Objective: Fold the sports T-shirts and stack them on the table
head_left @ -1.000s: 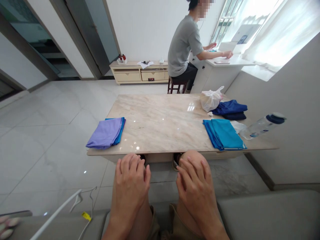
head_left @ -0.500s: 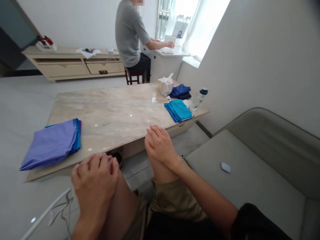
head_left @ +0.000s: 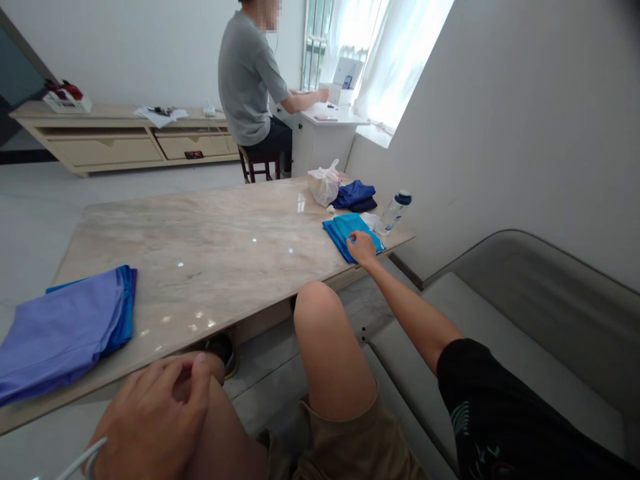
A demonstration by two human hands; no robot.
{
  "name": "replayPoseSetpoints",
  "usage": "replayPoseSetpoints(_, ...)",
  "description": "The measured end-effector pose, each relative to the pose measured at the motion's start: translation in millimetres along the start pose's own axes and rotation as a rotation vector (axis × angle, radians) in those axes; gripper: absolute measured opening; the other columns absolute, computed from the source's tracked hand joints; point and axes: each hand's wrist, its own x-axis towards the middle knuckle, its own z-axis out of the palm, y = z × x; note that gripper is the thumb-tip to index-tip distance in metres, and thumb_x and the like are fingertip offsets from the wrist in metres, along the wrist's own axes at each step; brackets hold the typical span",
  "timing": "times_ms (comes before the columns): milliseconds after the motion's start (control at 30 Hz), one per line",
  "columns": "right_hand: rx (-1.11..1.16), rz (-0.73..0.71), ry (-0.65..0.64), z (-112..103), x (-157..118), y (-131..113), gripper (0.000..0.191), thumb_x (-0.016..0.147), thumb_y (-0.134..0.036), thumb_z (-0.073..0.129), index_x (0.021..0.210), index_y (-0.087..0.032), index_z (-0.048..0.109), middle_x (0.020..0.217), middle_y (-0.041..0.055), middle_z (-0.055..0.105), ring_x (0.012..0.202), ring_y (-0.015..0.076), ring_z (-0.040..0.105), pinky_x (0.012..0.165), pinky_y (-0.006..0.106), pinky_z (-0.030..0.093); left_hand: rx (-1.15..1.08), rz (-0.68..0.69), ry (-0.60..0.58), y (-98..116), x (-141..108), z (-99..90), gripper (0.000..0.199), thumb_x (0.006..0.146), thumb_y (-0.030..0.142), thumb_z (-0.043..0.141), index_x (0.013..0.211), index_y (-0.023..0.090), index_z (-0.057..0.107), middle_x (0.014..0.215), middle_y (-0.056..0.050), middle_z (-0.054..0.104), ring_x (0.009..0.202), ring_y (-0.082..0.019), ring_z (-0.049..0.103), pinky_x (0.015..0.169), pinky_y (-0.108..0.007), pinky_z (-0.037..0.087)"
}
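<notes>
Clock positions as I read them across the desk (head_left: pixel 210 240), the sitter being at six. Item: one bright-blue folded cloth (head_left: pixel 344 224), layered, lying flat at four, close to the near edge. Item: right hand (head_left: pixel 363 250), arm outstretched, fingers curled over that cloth; whether they pinch it or merely hover, I cannot tell. Item: left hand (head_left: pixel 150 417), palm down upon the left knee (head_left: pixel 216 365), fingers loosely bent, thumb standing apart, nothing held. Item: one lilac folded cloth (head_left: pixel 65 320), at eight, atop a blue folded piece (head_left: pixel 126 313) whose edges show beyond it. Item: one clear water bottle (head_left: pixel 393 215), dark-blue cap, upright at three. Item: one crumpled white piece (head_left: pixel 370 220), between bottle and bright-blue cloth. Item: one knotted white plastic bag (head_left: pixel 324 185), at two, with a navy cloth heap (head_left: pixel 353 195) beside it. Item: one co-worker (head_left: pixel 247 80), grey shirt, seated on a dark stool (head_left: pixel 257 160) beyond the far edge, at one.
</notes>
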Motion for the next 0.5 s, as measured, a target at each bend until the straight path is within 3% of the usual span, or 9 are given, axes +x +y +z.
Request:
replayPoseSetpoints(133,-0.052,0.098,0.012,12.2,21.3,30.1,0.033,0.104,-0.032,0.072,0.123,-0.005,0.072,0.144,0.0269,0.067,0.133,0.0293,0.058,0.11,0.036,0.043,0.18,0.003,-0.001,16.4,10.5,2.2,0.038,0.109,0.047,0.044,0.096,0.026,0.073,0.096,-0.009,0.078,0.096,-0.032,0.07,0.086,-0.044,0.05)
replayPoseSetpoints(267,-0.053,0.118,-0.008,17.6,33.1,43.6,0.021,0.106,-0.029,0.069,0.112,-0.011,0.079,0.133,0.024,0.076,0.126,0.0313,0.063,0.107,0.039,0.045,0.232,0.005,-0.02,30.1,12.9,0.2,0.038,0.109,0.045,0.044,0.098,0.025,0.074,0.099,-0.01,0.08,0.097,-0.032,0.071,0.088,-0.044,0.051)
replayPoseSetpoints(400,-0.004,0.138,0.055,2.1,46.3,34.5,0.029,0.112,-0.024,0.056,0.123,-0.006,0.075,0.129,0.028,0.077,0.12,0.0322,0.067,0.105,0.041,0.046,0.264,0.005,-0.055,37.1,14.3,-4.6,0.042,0.11,0.044,0.041,0.097,0.023,0.075,0.1,-0.013,0.08,0.099,-0.035,0.072,0.092,-0.046,0.051)
replayPoseSetpoints(500,0.056,0.101,0.153,-23.5,65.2,9.7,0.035,0.116,-0.025,0.045,0.134,-0.006,0.068,0.135,0.0282,0.074,0.123,0.0318,0.067,0.107,0.041,0.046,0.258,-0.025,-0.076,44.2,17.6,-11.4,0.045,0.109,0.044,0.039,0.096,0.021,0.076,0.095,-0.014,0.079,0.098,-0.036,0.073,0.09,-0.047,0.051)
